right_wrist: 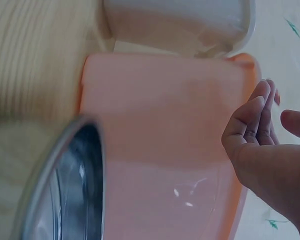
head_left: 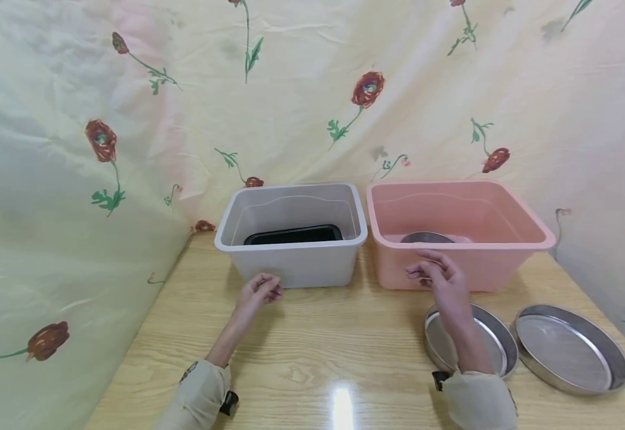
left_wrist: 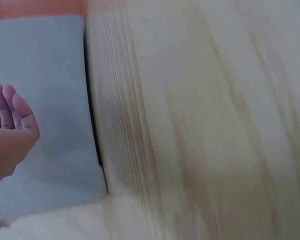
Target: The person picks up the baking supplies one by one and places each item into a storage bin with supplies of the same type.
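My left hand (head_left: 260, 291) hovers in front of the grey bin (head_left: 296, 266), its fingers loosely bent around nothing. Inside that bin lies a black tray (head_left: 293, 235). My right hand (head_left: 441, 276) is raised before the front wall of the pink bin (head_left: 484, 269), fingers relaxed and thumb apart from them in the right wrist view. Part of a round metal pan (head_left: 427, 237) shows inside the pink bin. Beneath my right forearm a round metal pan (head_left: 486, 340) rests on the table, partly covered by the arm. Neither hand holds anything.
Another round metal pan (head_left: 572, 349) lies at the right, close beside the one under my forearm. Both bins stand side by side at the back of the wooden table (head_left: 312, 346). Behind them hangs a flowered cloth (head_left: 291, 107).
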`<action>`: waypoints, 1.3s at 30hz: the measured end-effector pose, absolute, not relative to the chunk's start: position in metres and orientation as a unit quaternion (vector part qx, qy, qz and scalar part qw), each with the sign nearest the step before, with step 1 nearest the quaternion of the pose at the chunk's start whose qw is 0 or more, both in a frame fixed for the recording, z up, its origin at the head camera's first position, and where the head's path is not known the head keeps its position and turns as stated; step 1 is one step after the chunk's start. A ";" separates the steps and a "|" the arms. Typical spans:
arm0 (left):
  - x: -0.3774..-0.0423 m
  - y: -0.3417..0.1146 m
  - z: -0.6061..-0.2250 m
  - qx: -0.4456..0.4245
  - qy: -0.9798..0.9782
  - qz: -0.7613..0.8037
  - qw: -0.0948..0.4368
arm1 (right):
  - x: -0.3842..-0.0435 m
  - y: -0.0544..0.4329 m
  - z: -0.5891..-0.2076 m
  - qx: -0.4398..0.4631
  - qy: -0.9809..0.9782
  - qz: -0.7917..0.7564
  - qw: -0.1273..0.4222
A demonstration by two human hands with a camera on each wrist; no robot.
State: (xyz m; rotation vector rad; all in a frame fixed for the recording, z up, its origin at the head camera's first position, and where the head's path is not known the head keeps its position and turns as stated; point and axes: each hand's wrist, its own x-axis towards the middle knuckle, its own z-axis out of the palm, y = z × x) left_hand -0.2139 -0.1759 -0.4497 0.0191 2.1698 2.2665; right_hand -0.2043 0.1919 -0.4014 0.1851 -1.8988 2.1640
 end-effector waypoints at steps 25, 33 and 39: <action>-0.199 -0.122 -0.458 0.110 0.693 0.705 0.101 | -0.195 0.248 -0.416 0.032 -0.663 0.734 0.145; -0.195 -0.108 -0.456 0.135 0.686 0.706 0.113 | -0.192 0.266 -0.419 0.035 -0.649 0.742 0.164; -0.191 -0.093 -0.455 0.147 0.672 0.714 0.132 | -0.191 0.282 -0.418 0.014 -0.636 0.751 0.177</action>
